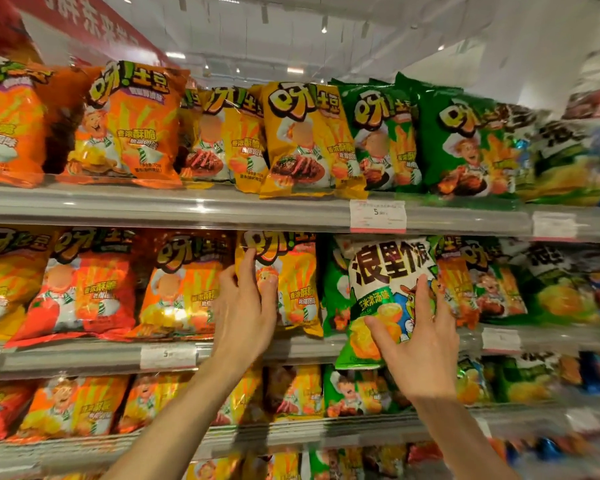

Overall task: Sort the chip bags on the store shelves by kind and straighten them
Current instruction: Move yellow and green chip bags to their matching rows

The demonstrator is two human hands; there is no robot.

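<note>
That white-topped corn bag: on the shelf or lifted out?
Lifted out: the white-topped bag hangs past the shelf edge, gripped by the right hand.

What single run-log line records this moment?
left hand: grips yellow bag | right hand: holds white bag | shelf: middle | sorting: ongoing
</note>
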